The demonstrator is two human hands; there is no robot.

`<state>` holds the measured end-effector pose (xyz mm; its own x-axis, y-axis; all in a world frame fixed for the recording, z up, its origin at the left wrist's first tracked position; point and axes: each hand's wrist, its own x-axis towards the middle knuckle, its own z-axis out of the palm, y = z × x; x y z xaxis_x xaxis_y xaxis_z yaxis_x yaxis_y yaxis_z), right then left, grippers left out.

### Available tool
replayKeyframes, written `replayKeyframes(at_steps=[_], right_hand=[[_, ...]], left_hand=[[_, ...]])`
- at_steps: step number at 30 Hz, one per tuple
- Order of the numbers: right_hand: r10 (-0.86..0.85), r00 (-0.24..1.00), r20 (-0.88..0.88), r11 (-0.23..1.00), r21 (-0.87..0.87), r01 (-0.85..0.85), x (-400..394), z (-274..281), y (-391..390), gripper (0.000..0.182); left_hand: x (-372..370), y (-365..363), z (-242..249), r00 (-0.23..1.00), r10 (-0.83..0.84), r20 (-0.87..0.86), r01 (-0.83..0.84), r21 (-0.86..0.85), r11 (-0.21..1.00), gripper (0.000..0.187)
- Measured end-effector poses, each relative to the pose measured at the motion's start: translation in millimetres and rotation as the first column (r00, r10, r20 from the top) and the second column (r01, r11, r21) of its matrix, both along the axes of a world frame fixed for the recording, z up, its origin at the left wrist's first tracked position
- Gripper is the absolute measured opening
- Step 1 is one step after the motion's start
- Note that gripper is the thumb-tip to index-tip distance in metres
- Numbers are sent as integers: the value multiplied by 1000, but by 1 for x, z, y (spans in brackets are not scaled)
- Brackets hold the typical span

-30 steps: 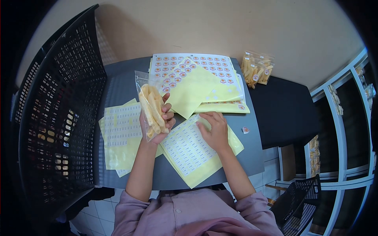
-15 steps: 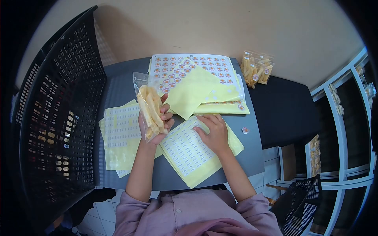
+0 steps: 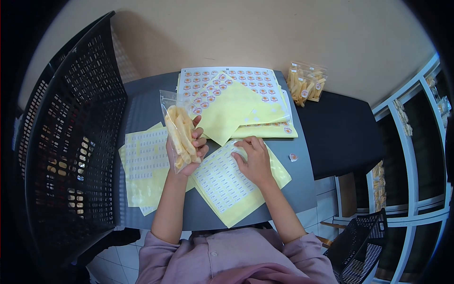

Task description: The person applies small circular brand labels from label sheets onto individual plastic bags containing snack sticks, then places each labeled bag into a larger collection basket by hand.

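Observation:
A clear plastic bag of pale stick-shaped snacks (image 3: pixel 179 135) is held upright in my left hand (image 3: pixel 199 142), whose fingers wrap round its right side. My right hand (image 3: pixel 254 158) rests with bent fingers on the upper part of a yellow-backed sheet of small white labels (image 3: pixel 220 182). Its thumb and fingertips are apart, and nothing shows between them. Left of the bag lies another sheet of small labels (image 3: pixel 146 151).
Sheets of round logo stickers (image 3: pixel 265 80) and a yellow backing sheet (image 3: pixel 227 106) lie at the back. One loose sticker (image 3: pixel 293 157) is at the right. Filled bags (image 3: pixel 305 85) stand on a black surface (image 3: pixel 338 132). A black crate (image 3: pixel 75 137) rises at the left.
The fingers of my right hand have drawn slightly closer together over the label sheet. My left hand still holds the bag, a little turned. The view has shifted slightly.

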<state>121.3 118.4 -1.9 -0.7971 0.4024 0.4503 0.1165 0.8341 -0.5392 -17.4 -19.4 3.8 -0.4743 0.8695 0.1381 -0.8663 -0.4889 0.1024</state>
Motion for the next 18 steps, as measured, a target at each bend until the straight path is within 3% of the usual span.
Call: replayKeyframes(at_steps=[8, 18], right_hand=[[3, 999, -43, 999, 38, -2, -1, 2, -3, 29], [-32, 998, -52, 995, -97, 27, -2, 0, -3, 19]], left_hand=[[0, 0, 0, 1000, -11, -3, 11, -1, 1000, 60], [0, 0, -1, 1000, -2, -6, 3, 14, 1000, 59]])
